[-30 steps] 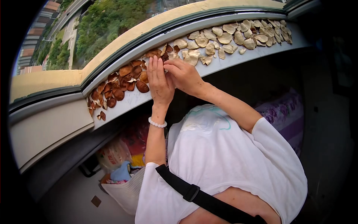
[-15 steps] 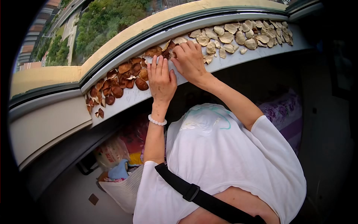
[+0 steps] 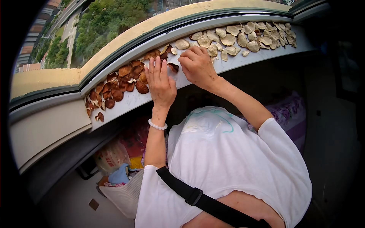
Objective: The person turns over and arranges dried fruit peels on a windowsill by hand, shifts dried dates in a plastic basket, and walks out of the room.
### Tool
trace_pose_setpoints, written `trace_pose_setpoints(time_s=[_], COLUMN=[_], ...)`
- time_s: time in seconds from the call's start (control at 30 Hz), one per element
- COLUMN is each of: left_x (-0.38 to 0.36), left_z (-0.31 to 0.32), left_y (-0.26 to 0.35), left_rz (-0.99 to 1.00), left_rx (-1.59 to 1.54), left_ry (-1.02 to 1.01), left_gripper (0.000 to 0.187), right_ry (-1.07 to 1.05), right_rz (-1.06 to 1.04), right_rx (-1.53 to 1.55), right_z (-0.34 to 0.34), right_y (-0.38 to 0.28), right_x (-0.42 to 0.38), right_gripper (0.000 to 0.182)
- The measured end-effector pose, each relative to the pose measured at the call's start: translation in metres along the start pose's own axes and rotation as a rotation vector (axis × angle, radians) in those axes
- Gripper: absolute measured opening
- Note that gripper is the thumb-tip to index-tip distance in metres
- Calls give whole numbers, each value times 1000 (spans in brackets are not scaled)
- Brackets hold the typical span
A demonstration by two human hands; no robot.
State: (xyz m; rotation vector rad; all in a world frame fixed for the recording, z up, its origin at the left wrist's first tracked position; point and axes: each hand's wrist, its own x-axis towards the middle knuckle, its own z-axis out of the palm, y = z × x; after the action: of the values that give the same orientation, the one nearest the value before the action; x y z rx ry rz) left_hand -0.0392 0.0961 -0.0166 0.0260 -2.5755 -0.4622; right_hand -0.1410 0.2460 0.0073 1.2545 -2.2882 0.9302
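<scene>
My left hand lies flat, its fingers stretched out over the right end of a patch of brown dried pieces that look like peel. My right hand is closed, fingers curled; what is in them, if anything, is hidden. Just left of its fingertips sits a dark brown curled piece, between the two hands. Pale, cream-coloured dried pieces spread along the sill to the right. A small pale piece and a larger pale one lie above the hands.
The pieces lie on a narrow, pale marbled windowsill. A window frame runs behind it, with trees far below outside. Under the sill stand a plastic bag and a pale fabric basket holding cloths.
My right hand has drawn down from the brown cluster, and a dark brown piece now shows between my hands. My left hand stays flat, shifted slightly left in view.
</scene>
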Motion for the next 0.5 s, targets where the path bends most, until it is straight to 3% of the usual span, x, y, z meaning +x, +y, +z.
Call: trace_pose_setpoints(time_s=[0.07,0.13,0.2,0.27,0.43,0.5], left_x=[-1,-1,-1,-1,2,2], left_z=[2,3,3,1,-5,-5], left_y=[-1,-1,0,2,8,8], left_rz=[11,23,-7,10,108,97], left_rx=[7,14,-23,-21,23,17], left_ry=[-8,-15,8,13,-37,-68], left_gripper=[51,51,52,53,55,55], right_ry=[-138,-142,79,102,-233,-265], right_rz=[44,39,16,39,181,162], right_rx=[67,109,34,28,-189,-202], right_z=[1,1,2,5,13,13], right_y=[22,31,36,42,37,31], right_x=[2,6,13,19,32,38], right_gripper=[14,14,9,11,14,14])
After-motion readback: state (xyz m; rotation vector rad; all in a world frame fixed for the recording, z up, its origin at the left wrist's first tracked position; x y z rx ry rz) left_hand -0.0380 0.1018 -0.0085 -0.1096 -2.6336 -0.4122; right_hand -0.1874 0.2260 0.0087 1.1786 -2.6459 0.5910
